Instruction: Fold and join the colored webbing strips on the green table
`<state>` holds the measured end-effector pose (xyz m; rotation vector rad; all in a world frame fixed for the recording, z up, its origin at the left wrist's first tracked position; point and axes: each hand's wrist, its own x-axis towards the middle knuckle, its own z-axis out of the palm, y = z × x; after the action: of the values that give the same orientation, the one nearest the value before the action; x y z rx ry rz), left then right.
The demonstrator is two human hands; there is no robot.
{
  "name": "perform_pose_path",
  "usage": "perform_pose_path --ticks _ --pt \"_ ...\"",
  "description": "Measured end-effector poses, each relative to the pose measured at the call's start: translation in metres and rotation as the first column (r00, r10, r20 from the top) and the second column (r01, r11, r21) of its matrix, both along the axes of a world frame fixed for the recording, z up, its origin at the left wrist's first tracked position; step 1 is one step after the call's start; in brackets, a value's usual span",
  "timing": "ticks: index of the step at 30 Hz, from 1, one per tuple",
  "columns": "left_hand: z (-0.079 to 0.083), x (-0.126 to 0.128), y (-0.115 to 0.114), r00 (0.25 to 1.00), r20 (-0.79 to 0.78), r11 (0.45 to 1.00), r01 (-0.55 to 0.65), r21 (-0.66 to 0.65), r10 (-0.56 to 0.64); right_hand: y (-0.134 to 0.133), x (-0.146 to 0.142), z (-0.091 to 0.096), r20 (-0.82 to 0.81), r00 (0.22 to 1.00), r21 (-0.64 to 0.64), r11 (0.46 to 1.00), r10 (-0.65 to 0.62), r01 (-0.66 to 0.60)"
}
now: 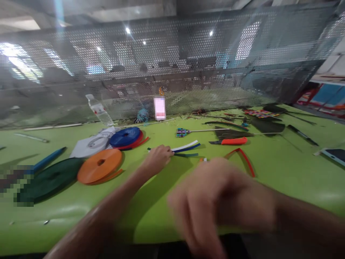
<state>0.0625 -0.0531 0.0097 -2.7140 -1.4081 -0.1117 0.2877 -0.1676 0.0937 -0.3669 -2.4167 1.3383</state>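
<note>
My left hand [159, 157] is on the table with its fingers closed over a few flat strips. A white strip [185, 145], a blue strip [192, 147] and a dark green strip [188, 155] stick out to its right. Close to the camera, my right hand [215, 198] hangs over the table's near edge, smeared by motion. Its fingers point downward, and whether they hold anything I cannot make out. Just beyond it, a bent red strip [246, 162] lies on the green tabletop [285, 183].
On the left are flat rolls of orange [91, 165], dark green [51, 181] and blue strip [126, 136]. An orange-handled cutter knife [234, 141] lies right of centre, blade out. A small woven piece [183, 132] and a plastic bottle [99, 109] are farther back, before a perforated metal screen [183, 72].
</note>
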Motion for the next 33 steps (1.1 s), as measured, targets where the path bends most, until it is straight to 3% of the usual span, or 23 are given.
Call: perform_pose_path --ticks 2,4,7,9,14,20,25,33 --pt "0.003 0.0 0.0 1.0 -0.004 1.0 0.004 -0.006 -0.004 0.031 -0.008 0.0 0.164 0.967 0.293 0.946 -0.195 0.141" --pt "0.004 -0.001 0.002 1.0 -0.003 1.0 -0.002 -0.01 0.002 0.065 -0.014 -0.006 0.267 0.865 0.56 0.799 -0.425 0.22" --pt "0.002 -0.004 0.008 1.0 0.013 1.0 0.001 -0.011 -0.001 0.104 -0.021 -0.024 0.312 0.766 0.692 0.687 -0.561 0.221" --pt "0.0 -0.006 0.012 1.0 0.024 1.0 0.01 -0.012 -0.01 0.116 -0.024 -0.04 0.339 0.723 0.754 0.634 -0.601 0.174" --pt "-0.003 -0.009 0.017 0.999 0.031 1.0 0.024 -0.019 -0.023 0.116 -0.03 -0.068 0.396 0.693 0.845 0.534 -0.603 -0.019" --pt "-0.001 -0.01 0.016 0.998 0.047 0.999 0.04 -0.033 -0.038 0.115 -0.026 -0.08 0.413 0.711 0.884 0.438 -0.568 -0.164" --pt "0.0 -0.011 0.015 0.996 0.074 0.997 0.062 -0.042 -0.059 0.109 -0.026 -0.086 0.341 0.718 0.919 0.377 -0.607 -0.119" --pt "-0.002 -0.012 0.016 0.992 0.094 0.996 0.086 -0.033 -0.083 0.109 -0.022 -0.093 0.267 0.716 0.94 0.339 -0.645 -0.044"
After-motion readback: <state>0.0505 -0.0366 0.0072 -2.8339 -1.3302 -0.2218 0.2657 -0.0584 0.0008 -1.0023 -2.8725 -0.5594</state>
